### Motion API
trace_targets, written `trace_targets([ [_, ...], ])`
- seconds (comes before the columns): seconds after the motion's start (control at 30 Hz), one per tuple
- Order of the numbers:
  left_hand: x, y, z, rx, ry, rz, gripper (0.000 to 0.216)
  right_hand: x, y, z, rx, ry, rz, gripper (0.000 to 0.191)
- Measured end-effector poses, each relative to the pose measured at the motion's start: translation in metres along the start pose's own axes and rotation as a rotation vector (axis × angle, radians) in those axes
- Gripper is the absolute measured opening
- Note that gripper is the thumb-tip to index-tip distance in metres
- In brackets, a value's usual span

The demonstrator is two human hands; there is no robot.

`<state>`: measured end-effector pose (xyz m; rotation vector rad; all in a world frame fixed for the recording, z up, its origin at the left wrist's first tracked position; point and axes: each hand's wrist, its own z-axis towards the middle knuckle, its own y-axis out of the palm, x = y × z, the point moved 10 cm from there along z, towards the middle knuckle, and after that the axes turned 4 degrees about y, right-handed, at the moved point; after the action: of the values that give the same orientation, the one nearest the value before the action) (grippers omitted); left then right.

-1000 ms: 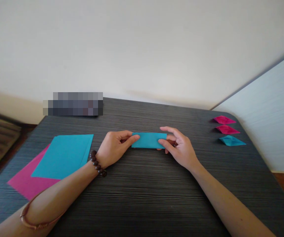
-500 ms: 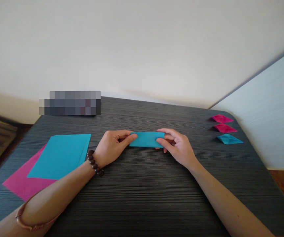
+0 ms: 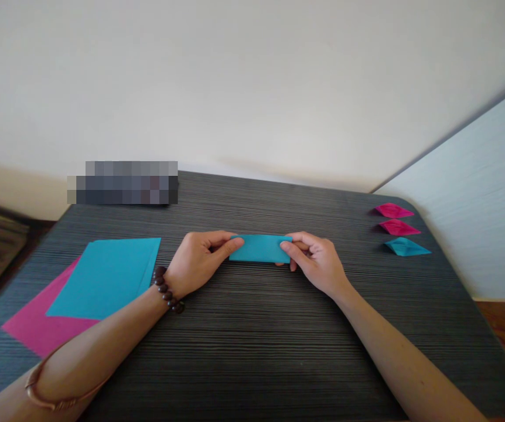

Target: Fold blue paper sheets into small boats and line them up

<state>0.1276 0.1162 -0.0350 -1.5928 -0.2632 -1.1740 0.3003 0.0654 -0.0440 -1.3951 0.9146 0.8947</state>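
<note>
You're pinching blue strip, likely part-folded, between left hand and right hand; three folded shapes sitting near worktop's far right corner; sheets lying flat by left edge.

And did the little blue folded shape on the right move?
No. Measured against the table's right edge, the little blue folded shape sits where it did; the whole scene just slid slightly left in the picture.

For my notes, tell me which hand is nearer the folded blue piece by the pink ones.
Right. The right hand pinches one end of the blue strip, left of the folded blue piece; the left hand, farther left, pinches the other.
</note>
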Motion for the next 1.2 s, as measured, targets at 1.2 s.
trace_targets([
  [1.2, 0.005, 0.01, -0.007, -0.038, -0.012, -0.09, 0.032, -0.005, 0.002, 0.0, -0.06, 0.008, 0.258, 0.022],
])
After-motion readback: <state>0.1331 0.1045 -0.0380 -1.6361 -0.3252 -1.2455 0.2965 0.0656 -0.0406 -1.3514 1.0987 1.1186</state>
